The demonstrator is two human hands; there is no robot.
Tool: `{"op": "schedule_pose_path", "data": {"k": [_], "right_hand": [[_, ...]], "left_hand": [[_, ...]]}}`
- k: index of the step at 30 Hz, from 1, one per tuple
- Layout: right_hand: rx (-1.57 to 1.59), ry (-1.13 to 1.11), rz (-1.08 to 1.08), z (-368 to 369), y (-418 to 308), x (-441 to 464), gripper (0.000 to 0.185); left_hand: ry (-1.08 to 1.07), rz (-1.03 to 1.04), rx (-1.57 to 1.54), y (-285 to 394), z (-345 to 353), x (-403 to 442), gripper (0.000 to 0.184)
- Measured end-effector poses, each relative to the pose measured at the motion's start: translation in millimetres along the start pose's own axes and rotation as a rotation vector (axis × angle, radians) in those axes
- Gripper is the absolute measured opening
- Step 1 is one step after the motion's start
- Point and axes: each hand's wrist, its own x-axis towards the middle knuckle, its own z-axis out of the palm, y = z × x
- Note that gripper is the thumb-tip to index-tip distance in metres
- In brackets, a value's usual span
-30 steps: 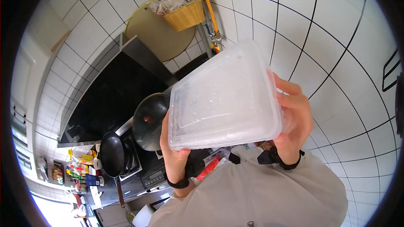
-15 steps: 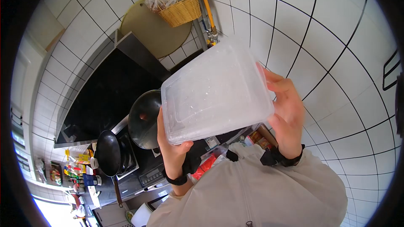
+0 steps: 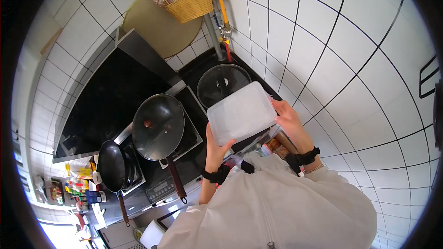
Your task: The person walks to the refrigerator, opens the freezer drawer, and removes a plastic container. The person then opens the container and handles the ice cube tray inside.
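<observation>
Both of my hands hold a translucent white plastic food container (image 3: 242,114) between them, tilted, over the counter. My left hand (image 3: 216,150) grips its lower left side, thumb along the front edge. On the right side, my right hand (image 3: 288,119) has its fingers wrapped round the container's edge. Beyond the container is a round pan with a glass lid (image 3: 221,80), partly covered by it. To the left stands a lidded frying pan (image 3: 159,127) with a wooden handle. Whether the container holds anything cannot be made out.
A dark wok (image 3: 112,166) stands on the stove further left, below the black range hood (image 3: 115,97). A wicker basket (image 3: 190,7) with plastic bags hangs above a round board (image 3: 159,25). White tiled wall (image 3: 332,60) rises on the right. Bottles and packets (image 3: 80,184) stand at far left.
The container has moved down and away from my head, with both hands still on it. The lidded frying pan and the round pan behind are now more exposed.
</observation>
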Motion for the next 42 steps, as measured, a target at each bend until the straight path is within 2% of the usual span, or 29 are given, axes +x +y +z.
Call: {"op": "schedule_pose_path", "data": {"k": [3, 8, 14, 21, 24, 26, 29, 32, 33, 36, 39, 42], "right_hand": [[0.041, -0.035, 0.085, -27.1, 33.9, -8.8, 0.035], [0.11, -0.059, 0.209, -53.9, 72.2, -25.7, 0.036], [0.129, -0.046, 0.332, -70.0, 102.7, -33.9, 0.038], [0.064, -0.048, 0.476, -89.9, 141.5, -34.4, 0.043], [0.071, 0.029, 0.478, -86.5, 143.0, -36.0, 0.047], [0.027, 0.022, 0.43, -88.6, 144.2, -35.1, 0.047], [-0.021, 0.07, 0.442, -93.6, 145.9, -35.5, 0.045], [-0.133, 0.083, 0.414, -108.4, 166.3, -34.6, 0.046], [-0.182, 0.078, 0.391, -113.3, 173.8, -34.9, 0.047], [-0.699, 0.068, 0.252, -85.9, 139.6, -29.3, 0.053], [-0.875, 0.106, 0.054, -61.2, 123.8, -21.1, 0.054], [-0.832, 0.011, 0.019, -46.2, 118.2, -12.0, 0.058]], "left_hand": [[0.003, -0.054, -0.045, -50.6, 13.9, -12.4, 0.1], [-0.027, -0.15, -0.038, -74.4, 23.9, -24.7, 0.102], [-0.057, -0.112, 0.142, -107.2, 23.6, -20.9, 0.104], [-0.063, -0.105, 0.214, -132.2, 19.9, -13.6, 0.104], [-0.085, -0.155, 0.271, -131.8, 18.2, -11.7, 0.103], [-0.129, -0.244, 0.229, -130.3, 18.5, -8.1, 0.104], [-0.167, -0.138, 0.379, -142.1, 19.7, -5.6, 0.103], [-0.111, -0.2, 0.496, -143.5, 24.5, -10.1, 0.105], [-0.082, -0.14, 0.587, -141.2, 25.9, -11.0, 0.105], [-0.044, 0.009, 0.786, -113.6, 30.6, -8.5, 0.104], [-0.116, 0.066, 0.861, -87.9, 35.0, -4.1, 0.098], [-0.167, 0.1, 0.925, -95.9, 37.1, -6.5, 0.086]]}}
